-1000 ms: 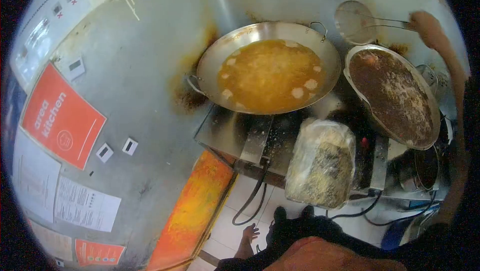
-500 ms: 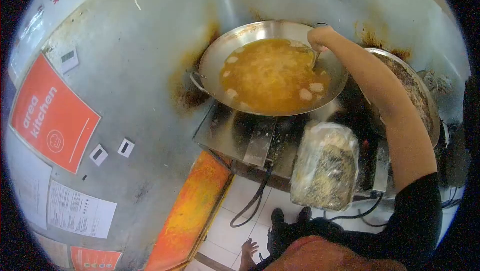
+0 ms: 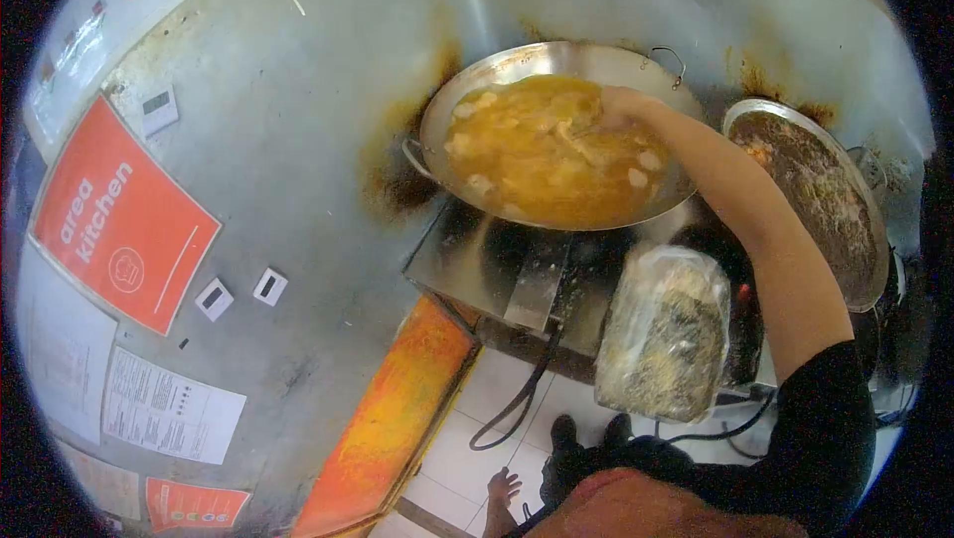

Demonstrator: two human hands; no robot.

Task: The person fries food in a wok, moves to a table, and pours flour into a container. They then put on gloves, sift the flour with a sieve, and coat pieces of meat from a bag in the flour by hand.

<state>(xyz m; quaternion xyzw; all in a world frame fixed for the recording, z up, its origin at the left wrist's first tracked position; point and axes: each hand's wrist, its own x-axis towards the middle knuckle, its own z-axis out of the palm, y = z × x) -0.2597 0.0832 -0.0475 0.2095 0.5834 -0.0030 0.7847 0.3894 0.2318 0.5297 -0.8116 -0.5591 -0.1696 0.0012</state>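
Note:
A large metal wok (image 3: 437,101) holds bubbling golden oil with pale fried pieces (image 3: 638,177) floating around its edge. My right hand (image 3: 624,109) reaches over the wok, closed round a metal cooking utensil whose working end is in the oil; motion blur and the hand hide its exact kind. Some light-coloured food (image 3: 571,138) rises from the oil just left of that hand. Low in the view, my left hand (image 3: 504,485) hangs beside my body, fingers apart, holding nothing.
A second pan (image 3: 815,200) with dark, crusted contents stands to the right. On the stove front (image 3: 537,290) sits a plastic-wrapped container (image 3: 664,334). An orange-yellow panel (image 3: 397,409), black hoses (image 3: 527,399) and a metal wall (image 3: 318,141) with posted signs surround it.
My right hand has moved left and lower over the wok with the utensil, stirring up the oil and food. The view has shifted slightly; my left hand still hangs.

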